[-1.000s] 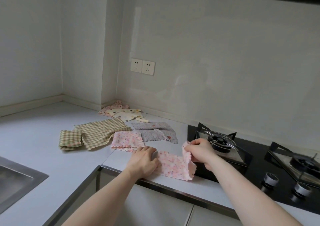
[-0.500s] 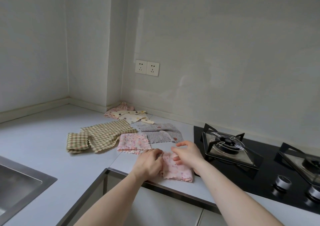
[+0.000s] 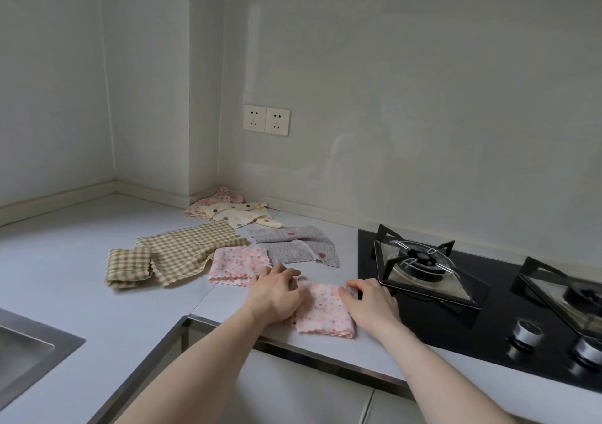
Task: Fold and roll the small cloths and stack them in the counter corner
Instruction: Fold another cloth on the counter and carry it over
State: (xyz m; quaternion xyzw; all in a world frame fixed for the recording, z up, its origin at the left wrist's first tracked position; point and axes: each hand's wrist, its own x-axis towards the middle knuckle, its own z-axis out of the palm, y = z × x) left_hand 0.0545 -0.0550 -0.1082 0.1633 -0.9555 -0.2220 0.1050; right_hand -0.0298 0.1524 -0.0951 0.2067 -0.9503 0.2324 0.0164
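The pink cloth [image 3: 325,309], folded to a small rectangle, lies flat on the counter [image 3: 75,260] between the two hands, close to the counter's front edge [image 3: 325,357], its scalloped hem toward 6 o'clock. The left hand [image 3: 277,296] covers the cloth's 9 o'clock side, fingers bent and bearing down on the fabric; whether they pinch a fold or only press I cannot tell. The right hand [image 3: 371,303] lies on the 3 o'clock side, fingers fairly straight and flat, pressing the edge down, nothing grasped. Just beside that hand at 3 o'clock starts the black hob [image 3: 423,332], with a burner [image 3: 420,257] raised on its stand at 2 o'clock and knobs [image 3: 524,335] farther right near the front. At 11 o'clock from the cloth, touching the left fingers' far side, lies a second pink piece [image 3: 237,264]; a grey floral cloth [image 3: 293,244] sits at 12 o'clock, well short of the wall. A checked cloth [image 3: 189,247] spreads at 10 o'clock, with a checked roll [image 3: 127,267] touching its left end. In the corner by the wall, at 11 o'clock and well apart, a dotted cream cloth [image 3: 237,215] lies over a pink spotted one [image 3: 221,195]. Bare counter runs out to 9 o'clock as far as the sink [image 3: 35,348] at 8 o'clock; a twin socket [image 3: 266,120] sits on the wall above
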